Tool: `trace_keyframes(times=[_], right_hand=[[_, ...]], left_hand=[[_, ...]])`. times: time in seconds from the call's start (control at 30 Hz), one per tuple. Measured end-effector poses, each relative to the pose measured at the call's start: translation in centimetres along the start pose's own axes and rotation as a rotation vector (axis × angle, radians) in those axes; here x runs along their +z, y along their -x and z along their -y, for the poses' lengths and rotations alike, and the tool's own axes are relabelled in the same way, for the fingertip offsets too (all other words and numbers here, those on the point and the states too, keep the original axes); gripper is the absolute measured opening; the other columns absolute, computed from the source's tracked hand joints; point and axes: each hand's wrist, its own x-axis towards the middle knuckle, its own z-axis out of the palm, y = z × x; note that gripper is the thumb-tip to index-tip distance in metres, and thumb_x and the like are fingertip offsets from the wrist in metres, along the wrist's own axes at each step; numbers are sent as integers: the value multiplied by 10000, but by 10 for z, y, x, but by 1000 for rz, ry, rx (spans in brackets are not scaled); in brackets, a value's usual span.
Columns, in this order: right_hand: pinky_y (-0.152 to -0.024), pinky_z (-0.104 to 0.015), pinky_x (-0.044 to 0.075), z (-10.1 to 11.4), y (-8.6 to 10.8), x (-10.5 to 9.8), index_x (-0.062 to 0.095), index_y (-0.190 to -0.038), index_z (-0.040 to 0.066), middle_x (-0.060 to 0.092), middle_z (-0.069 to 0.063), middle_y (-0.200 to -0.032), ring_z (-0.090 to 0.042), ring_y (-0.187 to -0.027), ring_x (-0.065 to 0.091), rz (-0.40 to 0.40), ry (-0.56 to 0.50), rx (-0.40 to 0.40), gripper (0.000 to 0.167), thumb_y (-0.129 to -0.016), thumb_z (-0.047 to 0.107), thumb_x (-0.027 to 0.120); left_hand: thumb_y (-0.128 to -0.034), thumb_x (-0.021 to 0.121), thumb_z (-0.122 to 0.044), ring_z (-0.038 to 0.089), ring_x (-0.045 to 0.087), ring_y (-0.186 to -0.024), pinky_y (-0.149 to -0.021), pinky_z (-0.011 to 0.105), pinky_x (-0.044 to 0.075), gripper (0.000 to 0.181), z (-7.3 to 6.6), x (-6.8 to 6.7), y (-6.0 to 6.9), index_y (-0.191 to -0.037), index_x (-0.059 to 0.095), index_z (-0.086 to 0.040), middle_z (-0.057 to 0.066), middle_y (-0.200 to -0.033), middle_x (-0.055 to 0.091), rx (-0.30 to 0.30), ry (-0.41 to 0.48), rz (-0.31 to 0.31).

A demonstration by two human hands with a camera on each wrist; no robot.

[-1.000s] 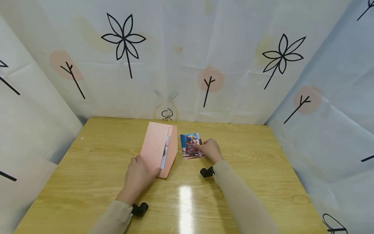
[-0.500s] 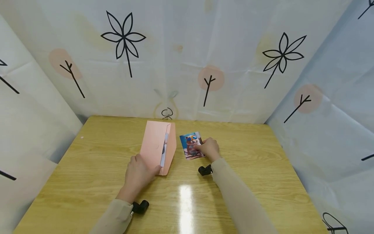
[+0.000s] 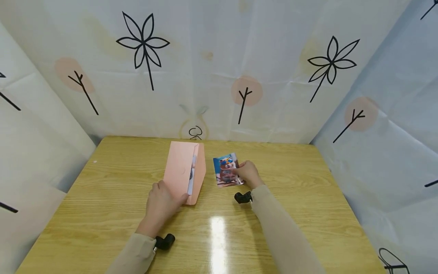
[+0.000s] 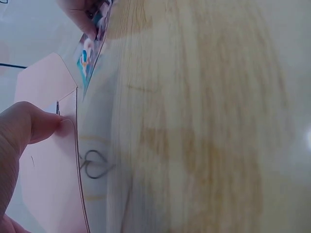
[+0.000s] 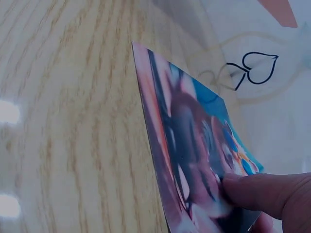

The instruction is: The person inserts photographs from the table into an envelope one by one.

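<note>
A pink envelope (image 3: 178, 167) is held by my left hand (image 3: 163, 203) at its near end, the thumb lying near the opening. Its flap (image 3: 200, 175) stands open on the right, and pale papers (image 3: 191, 182) show inside the slot. In the left wrist view the thumb (image 4: 41, 124) presses on the envelope (image 4: 51, 179). To the right, my right hand (image 3: 249, 174) pinches a picture card (image 3: 225, 171) of a furry animal in colourful sunglasses. The right wrist view has the thumb (image 5: 252, 191) on the face of the card (image 5: 189, 145).
The wooden table (image 3: 294, 190) spreads under both hands, with a light glare near its front. White cloth with drawn flowers (image 3: 219, 68) hangs behind and at both sides. A tiny pale speck (image 3: 95, 161) lies at the far left.
The envelope has shifted slightly left and away from me, still in the left hand. The card tilted and moved slightly right with my right hand over the last half second.
</note>
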Motion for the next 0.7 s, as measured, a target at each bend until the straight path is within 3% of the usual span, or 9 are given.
trace_keyframes(times=[0.13,0.33,0.5,0.7], right_hand=[[-474,-303,420,-1,0,-2,451,-921,35,574,-128,-830,-145,-549,525,19,-97,12,252,-895,128,684],[-450,-322,334,-1,0,-5,428,-831,72,470,-50,-666,-144,-466,356,52,-176,35,257,-922,161,652],[-457,-318,336,2,2,-9,428,-805,79,503,-64,-670,-143,-473,368,95,-239,45,259,-941,177,625],[-478,-307,351,1,3,-12,414,-707,109,520,-69,-660,-144,-493,398,93,-184,43,337,-935,222,635]], left_hand=[[-739,697,-614,403,527,-904,-771,504,470,942,1,1,-2,-1156,423,185,277,-1019,475,-8,9,2],[-740,694,-611,416,530,-909,-775,509,464,932,2,2,-3,-1149,432,184,281,-1020,477,-6,5,-4],[-748,689,-613,421,533,-915,-782,512,463,926,2,0,-4,-1140,440,189,286,-1016,481,2,-2,-14],[-745,704,-592,430,530,-931,-791,520,464,936,-2,-6,-2,-1157,424,201,300,-1036,470,-27,27,20]])
